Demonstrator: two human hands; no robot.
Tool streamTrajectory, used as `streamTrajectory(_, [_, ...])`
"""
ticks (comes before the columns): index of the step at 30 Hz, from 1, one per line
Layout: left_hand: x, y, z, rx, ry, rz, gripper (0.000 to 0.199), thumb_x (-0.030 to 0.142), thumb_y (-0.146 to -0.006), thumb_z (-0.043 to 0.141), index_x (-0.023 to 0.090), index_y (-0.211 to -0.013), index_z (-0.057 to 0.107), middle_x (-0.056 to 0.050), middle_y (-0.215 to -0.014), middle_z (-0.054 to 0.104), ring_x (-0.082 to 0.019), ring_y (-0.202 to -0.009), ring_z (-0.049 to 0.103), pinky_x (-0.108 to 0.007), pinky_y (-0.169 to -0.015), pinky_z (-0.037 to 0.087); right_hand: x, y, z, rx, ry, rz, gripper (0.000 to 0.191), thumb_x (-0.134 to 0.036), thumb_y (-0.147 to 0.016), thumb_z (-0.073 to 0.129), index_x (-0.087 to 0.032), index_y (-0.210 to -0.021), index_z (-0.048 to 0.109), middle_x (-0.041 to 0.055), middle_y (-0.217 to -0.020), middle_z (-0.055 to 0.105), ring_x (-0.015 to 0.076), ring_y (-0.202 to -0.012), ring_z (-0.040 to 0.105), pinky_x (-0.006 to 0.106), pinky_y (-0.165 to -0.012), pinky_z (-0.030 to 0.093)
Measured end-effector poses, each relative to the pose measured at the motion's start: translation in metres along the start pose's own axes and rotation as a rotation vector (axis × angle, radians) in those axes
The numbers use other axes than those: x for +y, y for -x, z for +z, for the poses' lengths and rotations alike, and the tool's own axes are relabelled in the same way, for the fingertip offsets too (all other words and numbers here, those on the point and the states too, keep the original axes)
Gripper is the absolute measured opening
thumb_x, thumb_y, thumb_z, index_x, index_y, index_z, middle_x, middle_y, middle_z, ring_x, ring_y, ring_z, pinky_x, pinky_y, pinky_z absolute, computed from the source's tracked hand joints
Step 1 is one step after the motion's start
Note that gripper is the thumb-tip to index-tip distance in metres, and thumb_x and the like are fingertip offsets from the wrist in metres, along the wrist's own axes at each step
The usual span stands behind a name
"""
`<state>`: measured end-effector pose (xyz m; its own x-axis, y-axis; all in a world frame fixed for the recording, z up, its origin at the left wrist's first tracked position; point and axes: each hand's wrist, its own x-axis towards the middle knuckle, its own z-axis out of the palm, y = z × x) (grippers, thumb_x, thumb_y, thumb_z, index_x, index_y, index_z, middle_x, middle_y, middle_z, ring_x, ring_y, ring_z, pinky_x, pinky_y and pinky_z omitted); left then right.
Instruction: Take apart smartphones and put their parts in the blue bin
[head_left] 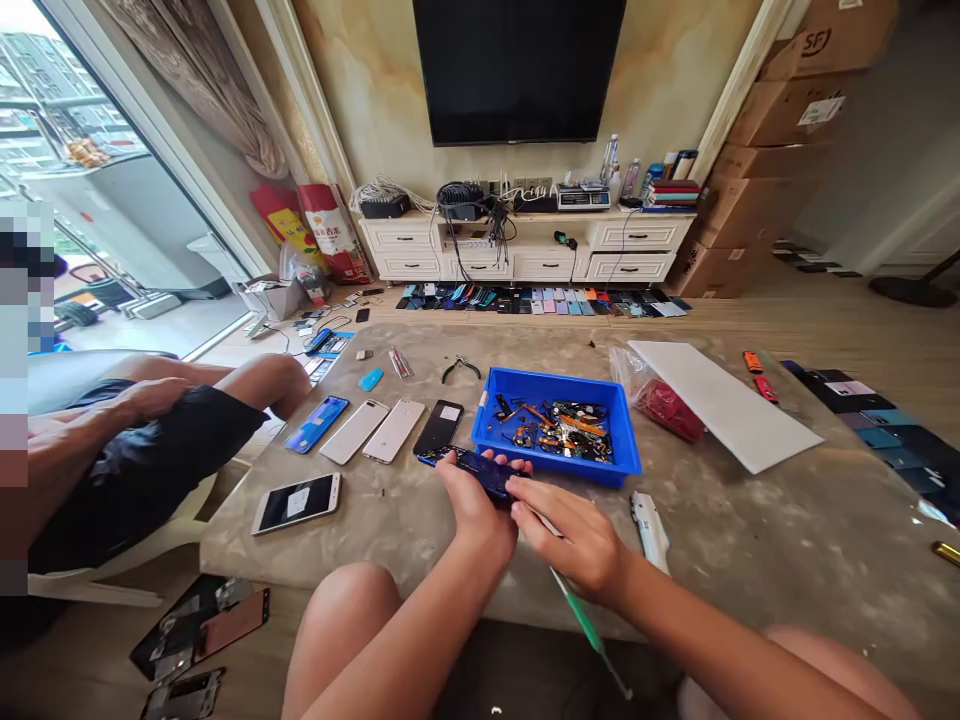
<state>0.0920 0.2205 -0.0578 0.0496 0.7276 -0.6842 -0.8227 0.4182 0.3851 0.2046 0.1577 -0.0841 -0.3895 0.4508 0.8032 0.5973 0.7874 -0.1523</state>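
Observation:
My left hand is closed around a dark blue phone, which looks opened up, though its inner parts are too small to make out. In my right hand is a thin tool with a green handle, its lower end sticking out toward my lap. The right fingertips touch the phone's near right end and hide the tool's working tip. Just beyond the phone stands a blue plastic bin of small phone parts. A dark phone lies beyond my left hand.
Several phones lie at left, among them a blue phone and a white-framed phone. Pliers rest behind them. To the right are a white board, a red bagged bundle and a white tool. Another person's knee borders the table.

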Motion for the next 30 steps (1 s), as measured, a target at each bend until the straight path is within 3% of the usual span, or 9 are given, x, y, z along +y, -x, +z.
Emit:
streamTrajectory(6, [-0.001, 0.002, -0.007, -0.026, -0.045, -0.01, 0.036, 0.053, -0.089, 0.042, 0.02, -0.075, 0.047, 0.001, -0.059, 0.049, -0.014, -0.048, 0.05, -0.027, -0.051, 0.048, 0.005, 0.001, -0.001, -0.07, -0.186, 0.163, 0.02, -0.008, -0.096, 0.052, -0.02, -0.108, 0.064, 0.0132, -0.112, 0.076, 0.021, -0.111, 0.07, 0.036, -0.095, 0.061])
streamTrajectory(14, [-0.002, 0.02, -0.002, -0.091, -0.11, -0.034, 0.04, 0.053, -0.089, 0.043, 0.018, -0.072, 0.051, 0.0, -0.06, 0.052, -0.011, -0.049, 0.049, -0.023, -0.052, 0.046, 0.001, -0.002, -0.015, -0.088, -0.3, 0.242, 0.03, -0.004, -0.092, 0.058, -0.022, -0.115, 0.064, 0.0109, -0.118, 0.075, 0.0212, -0.113, 0.07, 0.036, -0.098, 0.059])
streamTrajectory(23, [-0.004, 0.013, -0.004, -0.092, -0.199, -0.141, 0.039, 0.05, -0.087, 0.043, 0.017, -0.069, 0.053, -0.002, -0.059, 0.053, -0.012, -0.046, 0.049, -0.021, -0.045, 0.041, 0.004, -0.007, -0.022, -0.084, -0.379, 0.44, 0.022, -0.011, -0.089, 0.067, -0.027, -0.104, 0.072, 0.0016, -0.106, 0.079, 0.0195, -0.095, 0.077, 0.031, -0.088, 0.063])
streamTrajectory(30, [-0.006, 0.013, -0.005, -0.106, -0.234, -0.156, 0.041, 0.052, -0.085, 0.042, 0.017, -0.068, 0.054, -0.002, -0.059, 0.052, -0.011, -0.043, 0.047, -0.022, -0.044, 0.04, -0.001, -0.008, -0.024, -0.069, -0.445, 0.582, 0.016, -0.015, -0.09, 0.068, -0.025, -0.1, 0.074, 0.0035, -0.1, 0.08, 0.0206, -0.093, 0.077, 0.034, -0.087, 0.063])
